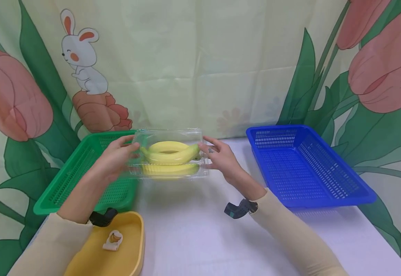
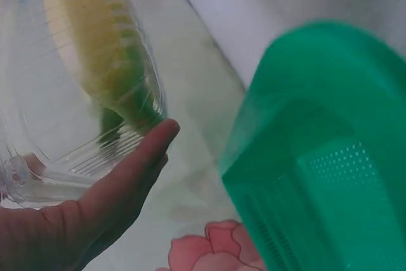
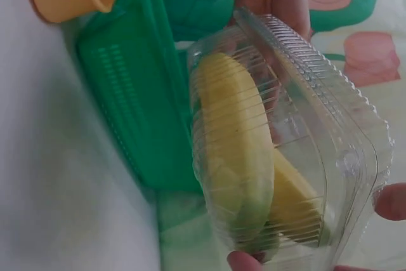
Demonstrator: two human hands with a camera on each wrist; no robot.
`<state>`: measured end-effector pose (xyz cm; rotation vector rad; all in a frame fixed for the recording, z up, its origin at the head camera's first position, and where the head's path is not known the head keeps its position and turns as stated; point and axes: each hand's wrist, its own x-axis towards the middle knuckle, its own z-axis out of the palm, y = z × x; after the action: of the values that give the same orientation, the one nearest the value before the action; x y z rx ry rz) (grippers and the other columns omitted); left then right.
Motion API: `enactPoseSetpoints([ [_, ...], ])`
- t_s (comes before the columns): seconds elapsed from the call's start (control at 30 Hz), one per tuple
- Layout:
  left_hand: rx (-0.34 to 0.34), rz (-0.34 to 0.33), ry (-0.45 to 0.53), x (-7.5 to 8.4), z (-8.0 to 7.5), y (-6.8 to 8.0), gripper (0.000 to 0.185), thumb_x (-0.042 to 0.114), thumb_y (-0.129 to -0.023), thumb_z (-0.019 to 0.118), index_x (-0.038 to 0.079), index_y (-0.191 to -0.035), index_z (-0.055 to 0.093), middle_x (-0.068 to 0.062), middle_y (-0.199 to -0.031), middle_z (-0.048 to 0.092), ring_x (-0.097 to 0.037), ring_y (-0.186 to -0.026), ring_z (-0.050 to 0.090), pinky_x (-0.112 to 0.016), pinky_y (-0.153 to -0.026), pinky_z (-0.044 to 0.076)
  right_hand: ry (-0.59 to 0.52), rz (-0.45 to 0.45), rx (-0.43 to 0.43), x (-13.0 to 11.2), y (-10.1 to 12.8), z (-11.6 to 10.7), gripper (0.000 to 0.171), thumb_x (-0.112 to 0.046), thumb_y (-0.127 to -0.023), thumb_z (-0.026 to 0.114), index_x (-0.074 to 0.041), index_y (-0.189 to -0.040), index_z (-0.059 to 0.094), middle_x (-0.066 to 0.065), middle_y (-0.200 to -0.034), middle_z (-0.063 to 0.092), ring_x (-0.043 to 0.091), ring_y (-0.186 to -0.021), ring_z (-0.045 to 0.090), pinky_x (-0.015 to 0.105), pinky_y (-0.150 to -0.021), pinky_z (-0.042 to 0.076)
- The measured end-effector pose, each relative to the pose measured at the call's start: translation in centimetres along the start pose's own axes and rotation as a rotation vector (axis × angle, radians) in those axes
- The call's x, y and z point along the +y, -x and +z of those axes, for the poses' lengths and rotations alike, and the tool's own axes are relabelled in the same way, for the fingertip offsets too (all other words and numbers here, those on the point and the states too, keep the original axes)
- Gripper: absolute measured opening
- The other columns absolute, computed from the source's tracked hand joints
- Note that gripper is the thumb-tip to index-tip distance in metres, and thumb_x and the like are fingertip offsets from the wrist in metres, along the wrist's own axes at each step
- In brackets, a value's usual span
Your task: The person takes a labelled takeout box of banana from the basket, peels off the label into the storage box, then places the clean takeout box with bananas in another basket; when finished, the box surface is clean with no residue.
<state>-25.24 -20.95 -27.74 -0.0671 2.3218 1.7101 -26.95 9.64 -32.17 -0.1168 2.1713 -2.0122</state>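
A clear plastic clamshell box (image 1: 169,153) with yellow bananas (image 1: 170,151) inside hangs above the white table, held between both hands. My left hand (image 1: 119,155) grips its left end, thumb on top, over the green basket's (image 1: 83,176) right rim. My right hand (image 1: 221,157) holds the right end with spread fingers. In the left wrist view my left-hand fingers (image 2: 114,188) lie under the box (image 2: 63,125), a banana (image 2: 95,42) showing through. The right wrist view shows the ribbed box (image 3: 317,93), the bananas (image 3: 235,125) and fingertips at its near end.
An empty blue basket (image 1: 307,165) stands at the right. A yellow dish (image 1: 124,253) holding a small scrap (image 1: 113,240) sits at the front left. A printed curtain with tulips and a rabbit hangs behind the table (image 1: 200,230).
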Motion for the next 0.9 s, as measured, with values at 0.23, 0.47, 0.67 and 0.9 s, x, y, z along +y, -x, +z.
enactPoseSetpoints([
  [0.23,-0.011,0.009,-0.031,-0.7,-2.7,0.5,0.071,0.034,-0.116,0.035,0.017,-0.172,-0.006,-0.023,-0.178,0.009,-0.048,-0.162,0.026,-0.066,-0.118,0.044,0.008,-0.054,-0.04,-0.1,-0.8,2.0,0.06,-0.033,-0.107,0.064,-0.015,-0.161,0.045,0.016,-0.159,0.056,0.038,-0.143,0.059,0.048,-0.098,0.064],
  [0.47,-0.01,-0.017,-0.063,-1.7,-5.9,0.4,0.072,0.039,-0.116,0.034,0.017,-0.172,-0.006,-0.024,-0.178,0.007,-0.049,-0.161,0.025,-0.051,-0.102,0.062,-0.022,-0.054,-0.061,0.3,-1.7,4.7,0.059,-0.033,-0.106,0.066,-0.016,-0.16,0.048,0.014,-0.157,0.057,0.036,-0.14,0.062,0.043,-0.094,0.065],
  [0.67,-0.021,-0.032,-0.097,-3.0,-9.2,0.2,0.076,0.044,-0.115,0.035,0.014,-0.172,-0.005,-0.027,-0.177,0.007,-0.028,-0.143,0.057,-0.04,-0.095,0.065,-0.033,-0.059,-0.087,0.5,-2.0,7.3,0.059,-0.035,-0.106,0.066,-0.018,-0.159,0.049,0.014,-0.158,0.057,0.033,-0.144,0.059,0.042,-0.095,0.065],
  [0.9,-0.031,-0.033,-0.09,-4.5,-12.3,0.1,0.081,0.044,-0.114,0.04,0.011,-0.171,-0.007,-0.021,-0.169,0.033,0.016,-0.099,0.065,-0.037,-0.092,0.066,-0.021,-0.087,-0.092,0.5,-2.4,10.0,0.058,-0.035,-0.105,0.068,-0.017,-0.157,0.052,0.013,-0.156,0.059,0.031,-0.14,0.063,0.04,-0.091,0.066],
])
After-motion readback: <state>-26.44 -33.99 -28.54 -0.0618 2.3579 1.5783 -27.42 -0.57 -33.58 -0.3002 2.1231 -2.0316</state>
